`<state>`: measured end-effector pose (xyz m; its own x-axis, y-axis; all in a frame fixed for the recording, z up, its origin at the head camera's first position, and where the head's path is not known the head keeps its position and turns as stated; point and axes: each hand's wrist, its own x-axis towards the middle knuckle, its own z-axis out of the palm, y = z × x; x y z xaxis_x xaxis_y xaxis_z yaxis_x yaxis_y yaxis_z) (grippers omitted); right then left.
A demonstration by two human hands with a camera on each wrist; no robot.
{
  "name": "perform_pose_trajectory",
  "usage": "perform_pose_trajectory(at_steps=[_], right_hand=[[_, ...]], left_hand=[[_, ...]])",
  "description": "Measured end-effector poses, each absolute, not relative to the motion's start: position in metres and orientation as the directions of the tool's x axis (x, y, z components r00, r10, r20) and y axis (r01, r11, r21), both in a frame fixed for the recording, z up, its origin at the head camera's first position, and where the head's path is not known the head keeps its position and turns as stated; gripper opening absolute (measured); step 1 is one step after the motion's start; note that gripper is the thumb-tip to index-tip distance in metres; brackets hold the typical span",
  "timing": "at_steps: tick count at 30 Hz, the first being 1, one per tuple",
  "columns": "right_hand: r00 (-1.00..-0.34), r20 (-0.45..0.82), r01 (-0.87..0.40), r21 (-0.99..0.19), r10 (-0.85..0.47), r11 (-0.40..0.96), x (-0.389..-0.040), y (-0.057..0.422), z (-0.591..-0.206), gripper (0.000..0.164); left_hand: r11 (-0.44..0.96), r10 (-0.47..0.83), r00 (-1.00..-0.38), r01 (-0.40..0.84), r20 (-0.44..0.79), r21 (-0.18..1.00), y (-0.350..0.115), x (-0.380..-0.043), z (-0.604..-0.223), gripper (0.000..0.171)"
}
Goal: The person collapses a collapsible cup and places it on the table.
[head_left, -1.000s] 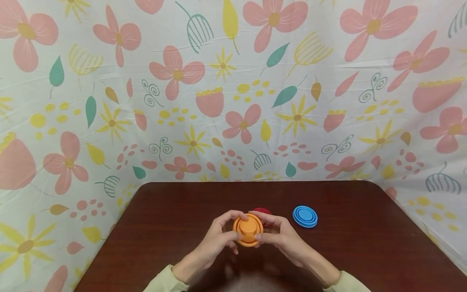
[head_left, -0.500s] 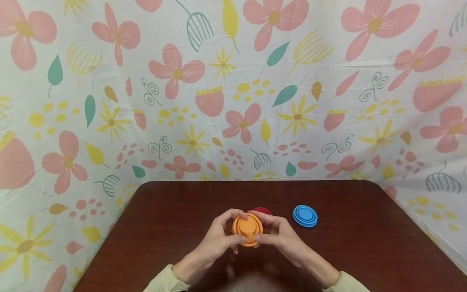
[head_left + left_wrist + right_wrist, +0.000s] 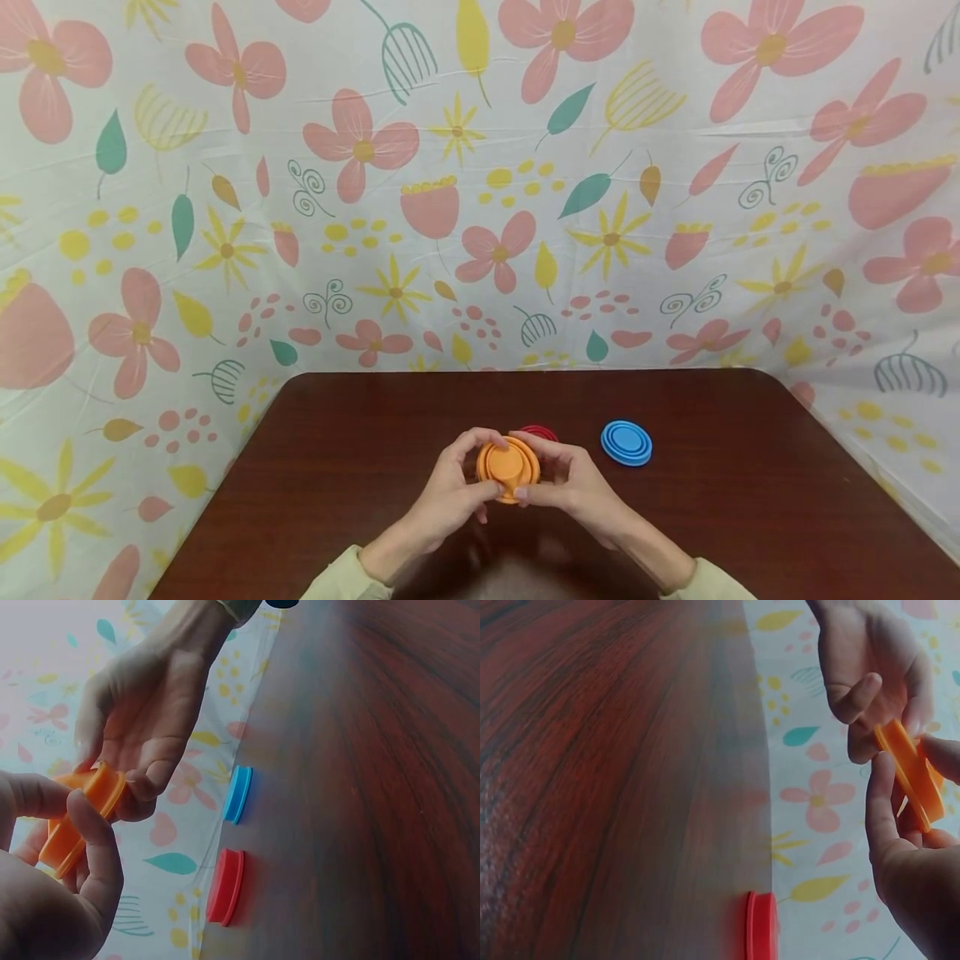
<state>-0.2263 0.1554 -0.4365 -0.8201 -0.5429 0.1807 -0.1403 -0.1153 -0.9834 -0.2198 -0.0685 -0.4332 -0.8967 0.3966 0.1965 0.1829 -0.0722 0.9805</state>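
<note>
Both hands hold an orange ringed silicone collapsible cup (image 3: 504, 461) above the table, with its stepped round face turned to the head camera. The left hand (image 3: 450, 490) grips its left side, fingers round the rim and thumb on the lower face. On the other side the right hand (image 3: 581, 485) pinches the rim, its thumb low on the rings. The cup's raised centre looks tilted and its lower rings uneven. In the left wrist view the orange cup (image 3: 81, 817) appears edge-on, partly flattened, between the fingers of both hands.
Behind the right hand lies a red flattened ringed cup (image 3: 540, 433), partly hidden in the head view. A blue flattened ringed cup (image 3: 626, 442) rests farther right on the dark brown table (image 3: 360, 425). Flower-patterned cloth (image 3: 480, 208) hangs behind the table and at its sides.
The right thumb has slid slightly down and left on the orange cup, and the left thumb slightly right. The cup's centre has shifted a little. The red and blue cups stay put.
</note>
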Motion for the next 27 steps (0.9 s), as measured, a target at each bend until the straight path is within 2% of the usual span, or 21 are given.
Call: perform_pose_trajectory(at_steps=[7,18,27], right_hand=[[-0.827,0.191,-0.167,-0.982,-0.528,-0.094,-0.2271,0.1518,-0.4373,0.065],[-0.874,0.168,-0.181,-0.983,-0.456,-0.017,-0.2275,0.1464,-0.4383,0.065],[-0.896,0.145,-0.157,-0.988,-0.42,-0.007,-0.2267,0.1464,-0.4388,0.062]], left_hand=[[-0.04,0.353,-0.913,0.205,0.206,0.978,-0.0664,-0.2172,-0.4325,0.05],[0.035,0.312,-0.93,0.216,0.195,0.976,-0.063,-0.2148,-0.4321,0.049],[-0.06,0.398,-0.894,0.2,0.208,0.978,-0.0688,-0.2173,-0.4311,0.057]])
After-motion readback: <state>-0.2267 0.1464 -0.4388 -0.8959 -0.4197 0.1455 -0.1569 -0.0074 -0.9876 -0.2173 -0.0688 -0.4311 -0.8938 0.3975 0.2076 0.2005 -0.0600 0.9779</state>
